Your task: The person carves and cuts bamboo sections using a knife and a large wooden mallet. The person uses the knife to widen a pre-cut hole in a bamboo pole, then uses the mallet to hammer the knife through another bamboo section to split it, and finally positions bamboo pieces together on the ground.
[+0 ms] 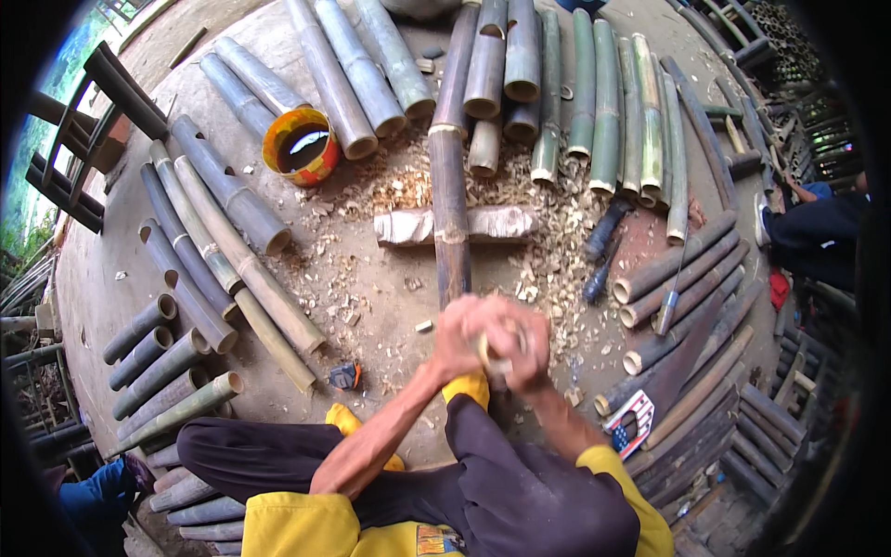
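Yellow sleeves (302, 524) and dark trousers (548, 501) occupy the near part of the view, with a yellow sock (467, 385) below the hands. The left hand (457, 336) and right hand (525, 348) meet, fingers curled, at the near end of a bamboo pole (449, 195); blur obscures them, so what each one grips cannot be told. A pale round end shows between them. The pole runs away from the body and crosses a wood block (501, 223), with shavings (557, 246) strewn around.

Left of the hands, a tape measure (345, 376) lies on the floor (390, 320); to the right, a patterned handle (631, 422) lies beside bamboo lengths. Beyond it are two dark tools (608, 229) and another person (817, 232), at the right edge. Farther off at left, an orange and yellow bowl (302, 147) holds dark liquid. Green tubes (608, 111) and greyish tubes (357, 70) lie across the far side.
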`<state>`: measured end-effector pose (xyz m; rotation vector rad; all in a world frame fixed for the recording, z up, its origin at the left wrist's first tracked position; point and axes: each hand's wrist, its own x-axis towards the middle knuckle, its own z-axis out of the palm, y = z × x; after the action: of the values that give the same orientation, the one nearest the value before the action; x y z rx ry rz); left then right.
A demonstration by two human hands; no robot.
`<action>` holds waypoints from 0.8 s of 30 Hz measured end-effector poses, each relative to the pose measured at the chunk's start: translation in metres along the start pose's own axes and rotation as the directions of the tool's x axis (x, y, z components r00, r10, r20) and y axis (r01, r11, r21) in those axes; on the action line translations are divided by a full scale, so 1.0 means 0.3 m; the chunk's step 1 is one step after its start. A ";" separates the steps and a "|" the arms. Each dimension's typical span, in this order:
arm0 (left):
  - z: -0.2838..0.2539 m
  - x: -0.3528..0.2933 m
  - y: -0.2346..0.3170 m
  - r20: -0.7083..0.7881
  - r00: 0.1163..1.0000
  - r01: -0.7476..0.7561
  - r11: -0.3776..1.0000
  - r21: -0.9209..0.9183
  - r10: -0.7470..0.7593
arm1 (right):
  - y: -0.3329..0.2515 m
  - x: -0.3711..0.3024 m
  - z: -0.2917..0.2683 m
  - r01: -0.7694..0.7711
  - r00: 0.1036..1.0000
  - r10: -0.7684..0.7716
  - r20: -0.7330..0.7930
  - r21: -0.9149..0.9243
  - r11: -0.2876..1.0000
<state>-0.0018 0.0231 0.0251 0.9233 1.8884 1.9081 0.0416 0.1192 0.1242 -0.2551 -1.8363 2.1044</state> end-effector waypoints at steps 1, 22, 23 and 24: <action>-0.007 0.015 0.000 -0.012 0.988 0.150 0.985 -0.087 -0.152 | -0.005 0.021 0.000 -0.188 0.982 0.187 -0.026 -0.043 0.981; -0.014 -0.028 0.043 -0.088 0.994 0.070 0.996 0.054 -0.065 | -0.056 0.028 0.078 0.033 0.998 -0.024 0.066 -0.149 0.988; -0.023 -0.029 0.049 -0.067 0.997 0.037 0.999 0.018 -0.036 | -0.059 0.038 0.092 0.008 0.998 0.003 0.068 -0.165 0.986; -0.031 -0.030 0.058 -0.043 0.999 0.005 1.000 -0.019 -0.005 | -0.074 -0.005 0.085 0.078 0.995 -0.064 0.079 -0.181 0.980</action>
<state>0.0031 0.0088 0.0407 0.8780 1.8917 1.9542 0.0369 0.0975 0.1498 -0.1566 -2.0541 1.9216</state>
